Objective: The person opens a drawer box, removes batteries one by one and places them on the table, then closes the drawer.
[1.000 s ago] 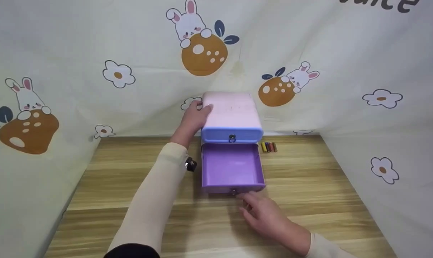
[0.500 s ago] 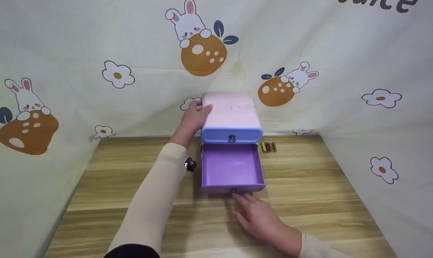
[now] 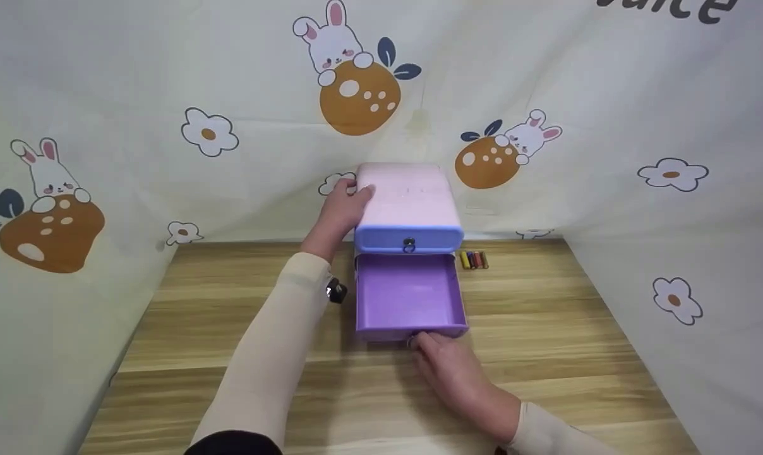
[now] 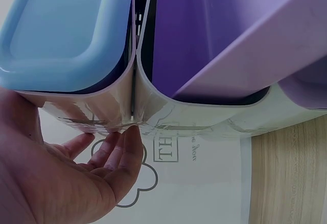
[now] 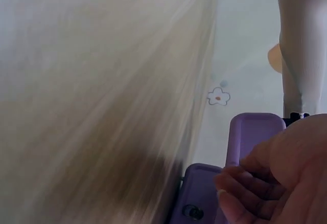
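Note:
A small drawer cabinet with a pink top [image 3: 407, 193] stands at the back of the table. My left hand [image 3: 345, 203] rests against its left side, thumb over the top edge. In the left wrist view, the fingers [image 4: 115, 160] lie loosely along that side. The blue top drawer [image 3: 381, 239] is closed. Below it the purple drawer [image 3: 410, 294] is pulled out, with nothing visible inside. My right hand [image 3: 460, 376] pinches the ring pull [image 3: 412, 342] on its front. In the right wrist view, the right hand [image 5: 276, 178] covers that pull.
A lower purple drawer [image 5: 196, 196] with its own ring knob [image 5: 193, 212] shows in the right wrist view. Several small coloured cylinders, like batteries [image 3: 474, 260], lie right of the cabinet. A printed cloth [image 3: 261, 170] hangs behind the wooden table [image 3: 546, 341].
My right hand has moved slightly left to the purple drawer's front, and its fingers have curled onto the ring pull. The left hand and drawers have stayed in place.

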